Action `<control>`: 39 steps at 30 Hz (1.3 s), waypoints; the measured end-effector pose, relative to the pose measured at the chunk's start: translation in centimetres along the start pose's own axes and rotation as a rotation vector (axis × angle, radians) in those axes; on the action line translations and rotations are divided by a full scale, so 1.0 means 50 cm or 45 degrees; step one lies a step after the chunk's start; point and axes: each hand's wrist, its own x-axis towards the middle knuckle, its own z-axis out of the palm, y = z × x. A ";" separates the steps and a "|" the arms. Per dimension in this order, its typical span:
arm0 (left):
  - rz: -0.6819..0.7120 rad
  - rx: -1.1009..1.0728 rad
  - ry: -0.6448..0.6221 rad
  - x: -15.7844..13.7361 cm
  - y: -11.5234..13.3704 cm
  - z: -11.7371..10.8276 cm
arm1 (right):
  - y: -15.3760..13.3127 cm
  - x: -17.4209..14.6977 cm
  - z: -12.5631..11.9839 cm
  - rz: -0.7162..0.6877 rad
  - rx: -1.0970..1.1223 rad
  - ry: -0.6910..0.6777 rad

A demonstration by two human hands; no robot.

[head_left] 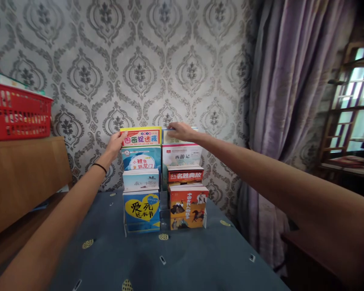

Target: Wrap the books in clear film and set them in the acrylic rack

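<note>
A clear tiered rack [125, 220] holds two columns of upright books. My left hand [116, 145] grips the left edge of the yellow-edged picture book [141, 137] at the back left, thumb on its front cover. At the top of the back right book [167, 137], my right hand [182, 131] is closed with its fingers bent over the edge; the hand and wrist cover part of that cover. Below stand a blue carp book [142, 159], a white-and-pink book [182, 155], a blue book with a yellow heart [142, 212] and an orange book [188, 208].
The rack stands on a dark blue patterned tablecloth [188, 258] against a grey wallpapered wall [139, 72]. On the left, a red basket [18, 111] sits on a wooden cabinet [27, 173]. A purple curtain [279, 101] hangs at the right beside a window [356, 89].
</note>
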 end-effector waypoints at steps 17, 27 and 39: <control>-0.162 0.059 0.115 -0.049 0.008 -0.026 | 0.022 -0.048 -0.021 0.236 -0.019 0.148; -0.307 0.097 0.263 -0.181 -0.054 -0.094 | 0.107 -0.161 0.047 0.403 0.187 0.468; -0.400 0.017 0.255 -0.315 -0.089 -0.103 | 0.111 -0.227 0.112 0.331 0.396 0.437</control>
